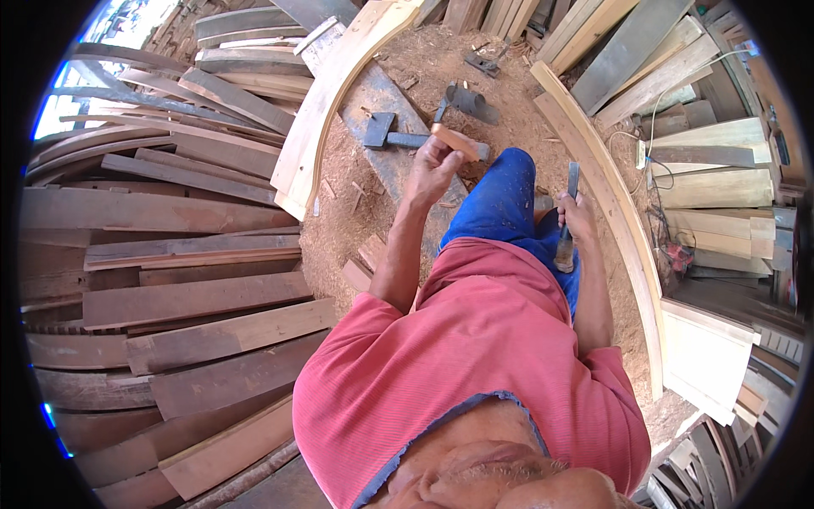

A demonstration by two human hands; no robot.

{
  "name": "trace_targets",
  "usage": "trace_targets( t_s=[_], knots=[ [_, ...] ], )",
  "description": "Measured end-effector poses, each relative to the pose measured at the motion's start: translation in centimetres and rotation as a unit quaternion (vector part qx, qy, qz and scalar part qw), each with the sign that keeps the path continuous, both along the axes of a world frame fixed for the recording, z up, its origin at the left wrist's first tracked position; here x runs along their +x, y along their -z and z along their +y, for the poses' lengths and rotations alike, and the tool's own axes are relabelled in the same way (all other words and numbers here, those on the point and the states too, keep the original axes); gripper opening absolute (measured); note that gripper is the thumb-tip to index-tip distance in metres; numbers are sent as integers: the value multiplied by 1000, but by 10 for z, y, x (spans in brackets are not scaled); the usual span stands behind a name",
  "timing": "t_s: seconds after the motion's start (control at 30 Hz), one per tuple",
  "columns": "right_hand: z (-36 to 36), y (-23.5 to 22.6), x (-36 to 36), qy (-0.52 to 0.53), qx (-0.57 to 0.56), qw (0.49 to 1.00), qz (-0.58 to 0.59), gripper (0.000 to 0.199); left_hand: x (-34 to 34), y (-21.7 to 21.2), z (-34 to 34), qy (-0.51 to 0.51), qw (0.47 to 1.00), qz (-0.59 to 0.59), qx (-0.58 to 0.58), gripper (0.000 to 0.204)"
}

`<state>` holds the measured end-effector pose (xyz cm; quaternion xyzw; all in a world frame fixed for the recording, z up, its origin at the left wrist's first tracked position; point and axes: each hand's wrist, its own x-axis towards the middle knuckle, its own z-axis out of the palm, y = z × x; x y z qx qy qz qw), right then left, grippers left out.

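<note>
Left hand (432, 165): raised in front of the body, fingers clamped round the wooden handle of a hammer (454, 136). The handle's long axis runs from the fist up and to the right; a dark head at its far end is hard to separate from the metal lying behind it.

Right hand (577, 219): lower and nearer the body, beside the knee in blue trousers (500, 204). Its fingers are closed round a chisel (568, 212), held nearly upright. The dark blade stands above the fist and the handle end shows below it.

Relation of the two tools: the hammer lies up and to the left of the chisel, the two well apart with the knee between them. Neither tool touches any wood at this moment. The right hand is the nearer one to the long curved plank (610, 212), which runs just beside it on the right.

Surroundings: a second hammer (390, 136) with a dark square head lies on a grey board (398, 170) just left of the left hand. The floor (348, 220) is covered in sawdust. Stacked planks (170, 254) fill the left side.

Containers: none seen.
</note>
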<state>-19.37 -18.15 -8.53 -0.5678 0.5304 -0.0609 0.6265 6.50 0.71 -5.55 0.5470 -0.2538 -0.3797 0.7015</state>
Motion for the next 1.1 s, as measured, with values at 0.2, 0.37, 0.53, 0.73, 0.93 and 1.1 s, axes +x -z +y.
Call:
trace_targets(
  t_s=[0.2,0.37,0.53,0.73,0.93,1.1],
  knots=[
    [-7,-45,39,-83,-39,991,-102,26,-6,1,11,-6,988,-106,115,20],
    [4,-59,70,-96,23,980,-174,26,1,68,45,-126,971,-6,205,28],
    [23,-61,75,-128,67,977,-160,30,2,114,73,-149,915,56,372,29],
    [26,-63,79,-111,95,976,-162,41,5,116,90,-88,863,-58,494,36],
    [33,-66,104,-132,107,972,-164,40,-6,79,92,-175,835,-231,468,67],
    [61,-51,125,-123,172,957,-200,27,-44,1,60,-17,852,-497,163,86]
  ],
)
